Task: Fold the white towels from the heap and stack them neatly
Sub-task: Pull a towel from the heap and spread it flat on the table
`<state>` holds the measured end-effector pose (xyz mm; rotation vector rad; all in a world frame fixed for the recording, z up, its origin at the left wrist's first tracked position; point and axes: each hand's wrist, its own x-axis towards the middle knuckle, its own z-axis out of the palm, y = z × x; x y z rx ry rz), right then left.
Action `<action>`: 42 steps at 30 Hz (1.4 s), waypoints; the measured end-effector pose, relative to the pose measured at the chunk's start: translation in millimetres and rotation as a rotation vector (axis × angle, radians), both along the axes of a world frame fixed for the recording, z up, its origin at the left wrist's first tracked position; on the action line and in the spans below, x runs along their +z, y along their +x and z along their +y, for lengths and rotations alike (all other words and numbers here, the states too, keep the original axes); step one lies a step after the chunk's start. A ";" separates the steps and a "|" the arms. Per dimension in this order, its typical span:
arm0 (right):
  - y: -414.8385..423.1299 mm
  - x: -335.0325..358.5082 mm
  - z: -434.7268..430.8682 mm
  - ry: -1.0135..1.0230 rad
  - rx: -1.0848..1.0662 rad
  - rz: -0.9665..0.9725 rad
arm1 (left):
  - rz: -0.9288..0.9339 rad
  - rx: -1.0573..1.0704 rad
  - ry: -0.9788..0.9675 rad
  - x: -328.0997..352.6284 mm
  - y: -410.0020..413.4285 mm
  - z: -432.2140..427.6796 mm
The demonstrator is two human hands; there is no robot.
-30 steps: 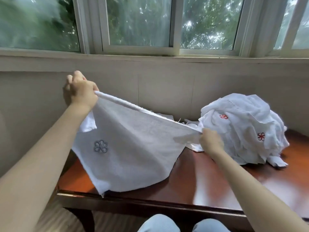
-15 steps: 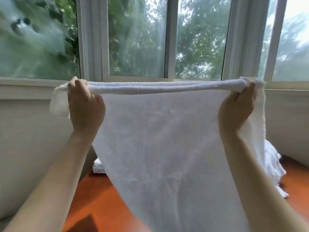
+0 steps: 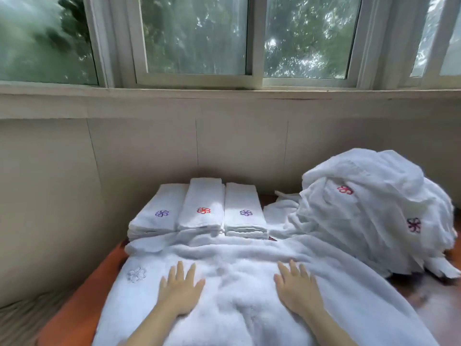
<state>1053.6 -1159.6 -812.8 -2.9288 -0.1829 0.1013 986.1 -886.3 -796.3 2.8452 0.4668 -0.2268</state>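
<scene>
A wide window with pale frames fills the top of the view, and green trees show behind the glass. Under it runs a sill, and below the sill a beige wall with thin vertical seams goes down to the worktop. The worktop is reddish-brown wood and stands against this wall; only its left edge and a part at the right are bare.

Most of the worktop is covered by one white towel, spread open and flat in front of the person. It has a pale grey flower mark near its left corner. Its far edge is wrinkled and lies against the folded piles.

At the right stands the heap of unfolded white towels, high and loose, near the wall. A red flower mark and a dark purple one show on it. The right side of the spread towel runs up to the foot of the heap.

Behind the spread towel, three piles of folded towels stand side by side, touching each other. The left and right piles show a purple flower on top, the middle one a red flower.

The left hand and the right hand lie palm down on the spread towel, well apart. The fingers of both hands are spread and flat on the cloth, gripping nothing.
</scene>
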 end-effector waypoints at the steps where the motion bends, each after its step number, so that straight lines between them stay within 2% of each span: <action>1: 2.3 -4.9 0.2 0.004 -0.022 -0.028 | -0.034 0.014 0.044 -13.2 -0.6 0.3; 10: 25.4 -3.2 0.0 0.016 -0.054 -0.119 | -0.199 0.070 0.104 -24.7 13.1 11.0; 12: 19.2 1.5 7.2 0.076 -0.096 -0.135 | -0.304 0.089 0.019 -19.9 12.0 15.7; 14: 9.6 7.8 25.2 0.116 -0.116 -0.171 | -0.470 0.196 -0.177 -11.6 4.1 26.5; 15: 5.8 9.1 37.5 0.062 -0.076 -0.217 | -0.557 0.295 -0.223 -7.6 -2.4 35.9; 17: 0.2 12.1 69.5 0.018 0.113 -0.298 | -0.678 0.547 -0.192 -0.4 -19.0 64.5; 19: -5.7 14.9 106.3 0.093 0.324 -0.314 | -0.611 0.730 -0.203 5.8 -37.1 98.4; 20: -10.0 14.7 123.5 0.116 0.402 -0.290 | -0.538 0.757 -0.228 7.2 -45.5 114.5; 22: -18.8 7.6 151.2 0.147 0.498 -0.234 | -0.446 0.718 -0.324 8.1 -55.6 138.8; 26: -23.5 -9.8 163.5 0.145 0.491 -0.259 | -0.348 0.566 -0.920 18.2 -65.8 142.3; 28: -20.6 -12.8 160.8 0.163 0.491 -0.262 | -0.240 0.497 -1.095 27.1 -65.0 135.6; 31: -19.8 -13.3 159.9 0.182 0.496 -0.267 | -0.179 0.396 -1.177 31.7 -57.0 125.1; 38: -20.2 -13.8 158.3 0.218 0.508 -0.280 | -0.230 0.279 -1.367 31.0 -52.8 112.0; 42: -18.5 -14.2 158.7 0.211 0.507 -0.284 | -0.362 0.097 -1.614 35.7 -65.6 129.0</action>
